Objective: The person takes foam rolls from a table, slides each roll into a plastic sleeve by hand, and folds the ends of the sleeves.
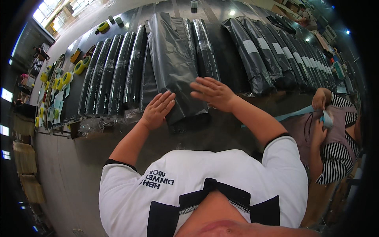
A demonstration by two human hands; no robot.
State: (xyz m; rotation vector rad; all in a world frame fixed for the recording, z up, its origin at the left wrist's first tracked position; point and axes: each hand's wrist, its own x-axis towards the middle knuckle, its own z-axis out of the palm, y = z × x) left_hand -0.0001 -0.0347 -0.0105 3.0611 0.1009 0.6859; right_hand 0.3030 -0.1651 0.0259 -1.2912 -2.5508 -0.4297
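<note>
And there it was, the black plastic sleeve [171,59], lying lengthwise mid-table, thin film creased and softly glossy, long and flattish, its near end folded boxy and jutting past the rolls beside it. The left hand [158,110] lay flat along its near left edge, fingers straight and together; the right hand [213,93] stretched over the right side, palm down, fingers extended, though whether it pressed the film, you couldn't tell! To the left, dark cylindrical rolls [118,71] gleamed in crinkled clear wrap; to the right, matte black bags [272,51] ran in a row, banded with white labels. Smooth yellow tape rings [66,78] dotted the dark table [75,89] at far left.
</note>
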